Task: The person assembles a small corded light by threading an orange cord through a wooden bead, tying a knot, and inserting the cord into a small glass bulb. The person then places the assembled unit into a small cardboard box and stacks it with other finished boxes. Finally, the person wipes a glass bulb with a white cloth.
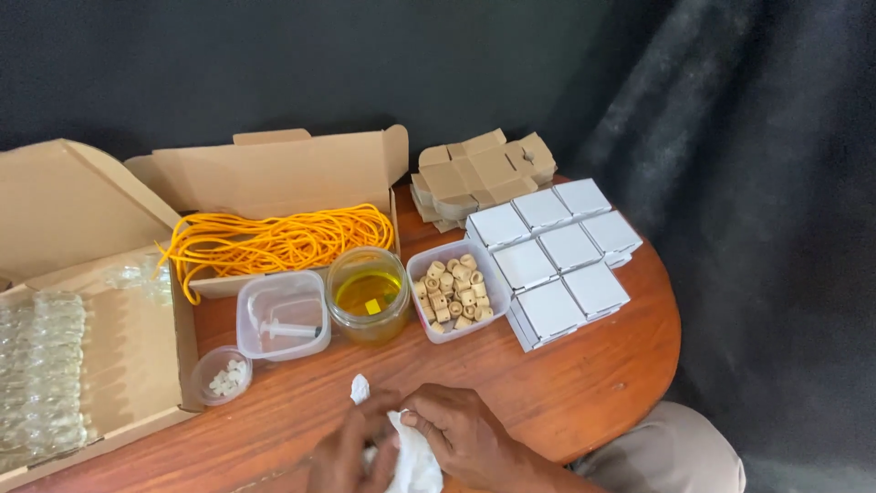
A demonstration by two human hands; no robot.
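At the near edge of the round wooden table [584, 383], the left hand [351, 452] and the right hand [465, 434] meet over a white cloth [411, 461], each with its fingers pinched on the crumpled fabric; a corner of it pokes up beside the left hand. Beyond them stand a small tub of white pellets [222, 375], a clear tub holding a syringe [284, 315], a glass jar of yellow oil [368, 295], and a tub of cork pieces [456, 290]. Orange cord [274, 239] fills an open cardboard box.
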